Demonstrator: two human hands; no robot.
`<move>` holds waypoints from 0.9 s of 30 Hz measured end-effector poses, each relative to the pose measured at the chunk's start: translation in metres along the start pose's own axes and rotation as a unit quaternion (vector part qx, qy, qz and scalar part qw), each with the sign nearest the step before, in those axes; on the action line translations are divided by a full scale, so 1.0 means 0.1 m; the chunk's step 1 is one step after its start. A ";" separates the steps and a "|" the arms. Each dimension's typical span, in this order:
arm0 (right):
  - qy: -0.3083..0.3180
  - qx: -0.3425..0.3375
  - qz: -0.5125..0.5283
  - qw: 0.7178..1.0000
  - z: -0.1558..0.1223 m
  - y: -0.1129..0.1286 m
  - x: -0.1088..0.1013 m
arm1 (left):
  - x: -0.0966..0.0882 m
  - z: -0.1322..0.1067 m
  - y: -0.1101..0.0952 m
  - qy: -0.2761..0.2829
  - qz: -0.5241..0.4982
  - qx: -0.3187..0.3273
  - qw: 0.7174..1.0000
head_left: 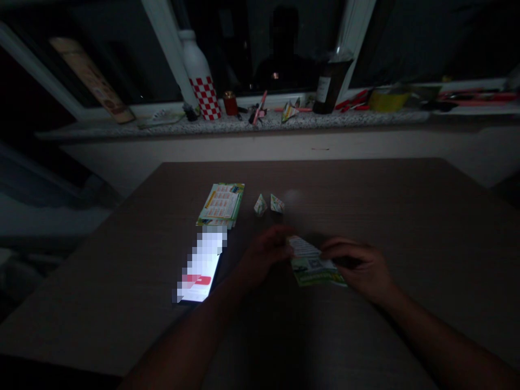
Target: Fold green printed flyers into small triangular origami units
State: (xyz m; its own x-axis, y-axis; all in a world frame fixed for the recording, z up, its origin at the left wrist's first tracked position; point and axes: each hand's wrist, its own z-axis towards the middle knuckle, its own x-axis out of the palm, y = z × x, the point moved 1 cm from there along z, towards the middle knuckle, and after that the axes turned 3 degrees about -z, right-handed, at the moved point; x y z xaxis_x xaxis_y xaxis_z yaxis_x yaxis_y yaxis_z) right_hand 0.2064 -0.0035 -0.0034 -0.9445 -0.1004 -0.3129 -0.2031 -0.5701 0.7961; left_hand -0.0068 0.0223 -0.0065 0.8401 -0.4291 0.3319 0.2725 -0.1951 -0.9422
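Note:
Between my hands is a printed paper sheet, green along its near edge, with its far corners angled as if folded. My left hand pinches its left side, the fingertips slightly blurred. On the right side, my right hand grips the paper between thumb and fingers. Just beyond lie two small folded paper pieces, a left one and a right one. A stack of printed calendar cards lies to the left, and a lit phone rests below it.
All this is on a brown table in dim light. Behind it, a stone windowsill holds a red-checked white bottle, an orange jar, a dark bag, a yellow object and a patterned tube.

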 end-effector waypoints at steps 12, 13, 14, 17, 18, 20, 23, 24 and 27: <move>-0.059 -0.010 -0.072 0.996 -0.03 -0.01 0.01 | 0.11 -0.09 0.08 -0.003 0.232 0.154 0.960; -0.064 -0.004 -0.068 0.996 -0.03 -0.01 0.01 | 0.12 -0.09 0.08 -0.003 0.233 0.157 0.960; -0.067 0.002 -0.062 0.996 -0.03 -0.01 0.02 | 0.12 -0.10 0.07 -0.006 0.235 0.159 0.959; -0.082 0.037 -0.035 0.995 -0.03 0.00 0.03 | 0.14 -0.11 0.04 -0.020 0.245 0.159 0.956; -0.089 0.053 -0.025 0.994 -0.03 0.00 0.04 | 0.16 -0.12 0.03 -0.026 0.249 0.161 0.955; -0.105 0.086 -0.007 0.991 -0.03 0.01 0.07 | 0.18 -0.12 0.02 -0.034 0.258 0.159 0.952; -0.126 0.134 0.023 0.983 -0.03 0.03 0.11 | 0.21 -0.13 0.02 -0.062 0.275 0.143 0.949; -0.134 0.150 0.034 0.979 -0.03 0.03 0.12 | 0.21 -0.13 0.03 -0.079 0.278 0.133 0.948; -0.152 0.200 0.066 0.966 -0.03 0.05 0.15 | 0.22 -0.12 0.07 -0.150 0.262 0.099 0.948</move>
State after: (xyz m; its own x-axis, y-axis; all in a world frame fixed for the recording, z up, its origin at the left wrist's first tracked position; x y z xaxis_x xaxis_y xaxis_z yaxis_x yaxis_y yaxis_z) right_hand 0.1919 -0.0103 -0.0055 -0.9889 0.1278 -0.0763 -0.1011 -0.2012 0.9743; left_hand 0.0083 0.0005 -0.0056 0.9721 -0.1456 -0.1838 -0.1606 0.1579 -0.9743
